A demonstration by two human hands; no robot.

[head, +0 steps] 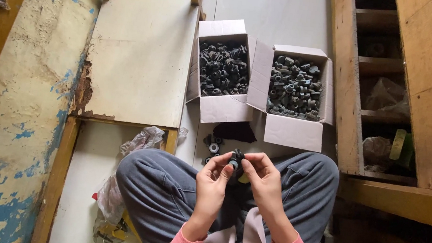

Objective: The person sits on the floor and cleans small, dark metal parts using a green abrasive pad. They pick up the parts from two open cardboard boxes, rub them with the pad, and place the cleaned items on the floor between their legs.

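A small black rubber part (235, 159) is pinched between the fingertips of both hands above my crossed legs. My left hand (211, 184) grips it from the left, and my right hand (265, 181) from the right, with something yellowish partly hidden under the fingers. A few loose black parts (213, 146) and a dark cloth (234, 131) lie on the floor just beyond my hands. Two open cardboard boxes stand further out: the left box (225, 109) and the right box (293, 133), each filled with several dark rubber parts.
A worn board (136, 53) with peeling paint lies at the left. A crumpled plastic bag (112, 193) sits beside my left knee. A wooden pallet frame (413, 101) holding bags stands at the right.
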